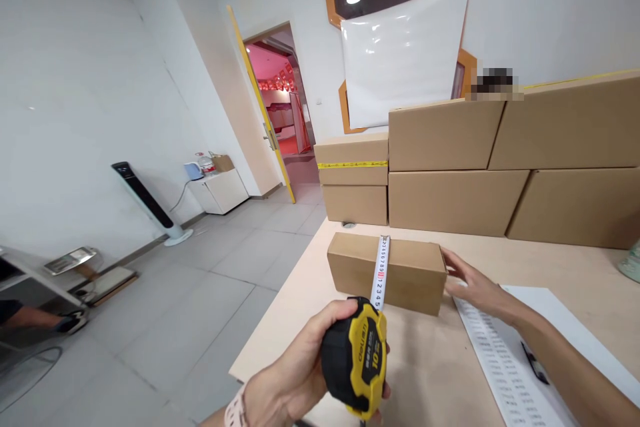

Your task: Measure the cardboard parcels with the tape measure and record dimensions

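Note:
My left hand (300,353) is wrapped around a yellow and black tape measure (367,363), thumb along its top. Its white blade (381,273) is pulled out and lies across the top of a small brown cardboard box (407,280), the hooked end near the box's far edge. At the right end of this box, my right hand (473,283) grips the corner, its fingers reaching along the end face. Some fingertips are hidden behind the box. Beside my right forearm, printed sheets (493,353) lie on the table with a black pen (535,361) on them.
Larger cardboard boxes (450,200) are stacked along the back of the wooden table (295,320), one with a yellow tape strip (353,165). The table's left edge drops to a tiled floor. A tower fan (143,197), an open door (265,113) and a person's leg (30,317) are leftward.

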Tool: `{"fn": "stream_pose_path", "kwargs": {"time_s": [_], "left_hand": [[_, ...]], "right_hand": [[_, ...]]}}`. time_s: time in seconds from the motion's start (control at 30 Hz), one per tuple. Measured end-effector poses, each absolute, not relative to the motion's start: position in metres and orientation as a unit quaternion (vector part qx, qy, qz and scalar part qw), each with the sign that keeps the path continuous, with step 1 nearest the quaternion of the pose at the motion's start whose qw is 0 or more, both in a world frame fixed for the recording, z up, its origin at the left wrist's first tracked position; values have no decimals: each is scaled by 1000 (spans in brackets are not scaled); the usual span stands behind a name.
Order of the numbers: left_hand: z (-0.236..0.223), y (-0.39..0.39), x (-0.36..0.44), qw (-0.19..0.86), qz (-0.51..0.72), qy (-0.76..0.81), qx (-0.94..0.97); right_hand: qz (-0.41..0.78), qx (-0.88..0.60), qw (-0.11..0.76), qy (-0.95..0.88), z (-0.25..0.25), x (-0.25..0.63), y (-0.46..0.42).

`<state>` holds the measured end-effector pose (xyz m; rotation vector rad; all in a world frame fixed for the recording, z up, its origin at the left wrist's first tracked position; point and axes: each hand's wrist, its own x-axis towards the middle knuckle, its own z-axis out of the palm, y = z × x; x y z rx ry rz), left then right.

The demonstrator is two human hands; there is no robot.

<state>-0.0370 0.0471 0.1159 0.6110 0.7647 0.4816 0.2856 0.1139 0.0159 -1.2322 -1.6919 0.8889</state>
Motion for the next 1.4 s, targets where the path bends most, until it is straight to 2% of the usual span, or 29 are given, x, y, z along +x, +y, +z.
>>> {"fn": "stream_pose_path", "kwargs": {"time_s": [0.13, 0.23, 0.37, 0.97, 1.4], "left_hand": [[118, 47, -35, 848, 231, 373, 296], [120, 45, -34, 846, 232, 376, 298], [123, 42, -33, 837, 243, 390, 298], [119, 39, -34, 830, 243, 420, 275], [110, 41, -38, 854, 229, 376, 278]], "right_hand": [[224, -545, 413, -694, 54, 289, 116], [151, -530, 350, -757, 83, 269, 123], [116, -524, 262, -802, 100, 236, 139], [116, -525, 219, -814, 94, 221, 158], [115, -532, 210, -812, 98, 218, 158]]}}
